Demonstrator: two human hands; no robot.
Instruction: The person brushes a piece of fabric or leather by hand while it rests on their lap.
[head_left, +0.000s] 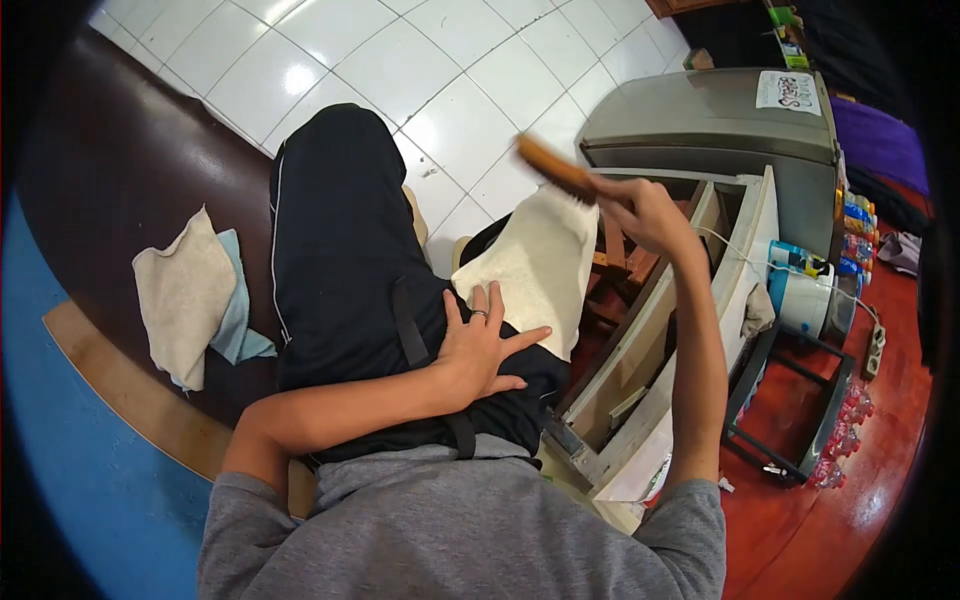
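Single head-worn view, facing forward and steeply down
From above the grey T-shirt (450, 530), the wide lens looks at close range over both hands (473, 350) and the black trousers (340, 250) to the white tiled floor (450, 70) at the top, its rounded edges dark.

White floor tiles (440, 70) are spreading at twelve o'clock, catching glare (300, 78) at eleven, while a dark bench (110, 140) is stretching at ten, a blue surface (110, 480) is showing at eight, a red surface (850, 540) at four, and a grey cabinet (690, 115) near two.
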